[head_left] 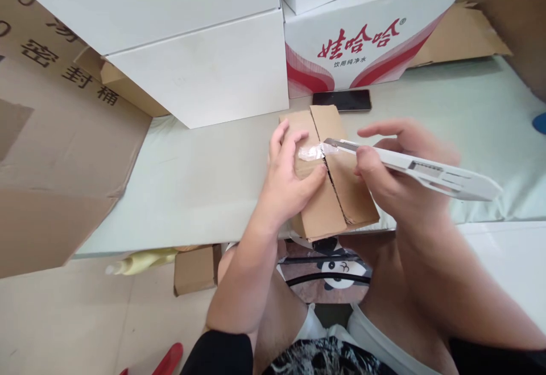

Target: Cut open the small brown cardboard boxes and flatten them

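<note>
A small brown cardboard box point(347, 184) lies near the front edge of the covered table, its two top flaps meeting along a middle seam. Across the seam sticks a piece of clear tape point(310, 152), crumpled in places. My left hand point(288, 176) grips the box's left side, thumb on the top flap and fingers over the far part. In my right hand point(409, 170) is a white utility knife point(430, 170) with its blade out. The blade tip is at the tape and seam. My right index finger is stretched away from the knife handle.
A dark phone point(343, 100) lies just behind the box. White boxes point(205, 68) and a white-and-red carton point(362, 50) stand at the back. A large cardboard box point(63, 153) is at the left. Below are a small brown box point(196, 270) and a yellowish bottle point(145, 261).
</note>
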Motion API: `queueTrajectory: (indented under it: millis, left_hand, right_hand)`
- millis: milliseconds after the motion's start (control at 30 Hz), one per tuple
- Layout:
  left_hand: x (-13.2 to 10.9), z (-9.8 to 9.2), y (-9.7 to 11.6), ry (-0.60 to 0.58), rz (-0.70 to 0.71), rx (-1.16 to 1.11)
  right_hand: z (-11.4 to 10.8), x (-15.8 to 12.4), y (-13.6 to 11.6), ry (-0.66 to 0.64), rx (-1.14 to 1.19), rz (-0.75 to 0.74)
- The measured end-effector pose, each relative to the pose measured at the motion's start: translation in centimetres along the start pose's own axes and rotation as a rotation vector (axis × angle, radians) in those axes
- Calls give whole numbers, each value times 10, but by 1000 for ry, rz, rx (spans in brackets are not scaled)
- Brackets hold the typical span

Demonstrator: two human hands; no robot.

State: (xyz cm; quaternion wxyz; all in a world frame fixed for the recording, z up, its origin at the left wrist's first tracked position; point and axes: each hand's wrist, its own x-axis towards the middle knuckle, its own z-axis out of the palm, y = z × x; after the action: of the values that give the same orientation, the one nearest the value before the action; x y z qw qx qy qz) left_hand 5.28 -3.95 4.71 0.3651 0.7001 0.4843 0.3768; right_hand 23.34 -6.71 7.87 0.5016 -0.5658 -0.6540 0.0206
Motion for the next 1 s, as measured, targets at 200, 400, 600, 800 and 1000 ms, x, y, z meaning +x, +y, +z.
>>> queueTrajectory:
  millis: [200,400,600,800,1000]
  left_hand:
    - [-1,3,0,19,-2,6]
    - [-1,4,-2,34,-4,4]
    - [1,8,2,42,-44,0]
    - [1,5,3,55,-111,4]
    - [2,6,-2,99,-146,13]
  right_hand:
    - [7,-2,-3,-65,-75,-61]
    - [9,-8,-7,-114,-119,-119]
    - [8,-11,-11,-138,-161,-96]
    - [6,-19,-8,-211,-49,-194]
    - [3,-20,-16,-275,41,-246]
